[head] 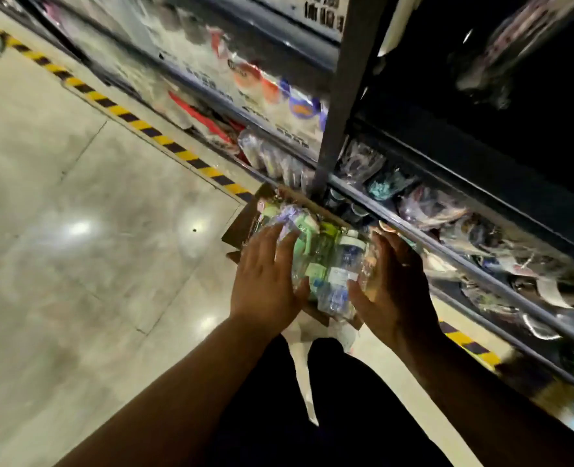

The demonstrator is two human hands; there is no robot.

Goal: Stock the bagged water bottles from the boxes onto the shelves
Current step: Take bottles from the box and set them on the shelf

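A cluster of clear bagged water bottles [329, 264] with green and blue labels sits between my two hands, above an open cardboard box [245, 214] on the floor. My left hand [265, 278] lies against the cluster's left side with fingers straight and spread. On the right side is my right hand [393, 281], palm inward, fingers straight. More bagged bottles [289, 217] lie in the box beyond my hands. The frame is blurred, so the exact contact is unclear.
Dark metal shelves [447, 210] run along the right, packed with bagged goods [430, 203]. A black upright post [343, 96] stands just behind the box. Yellow-black floor tape [137, 123] borders the shelving. Polished concrete floor [76, 230] spreads to the left. My dark trousers [312, 416] fill the bottom.
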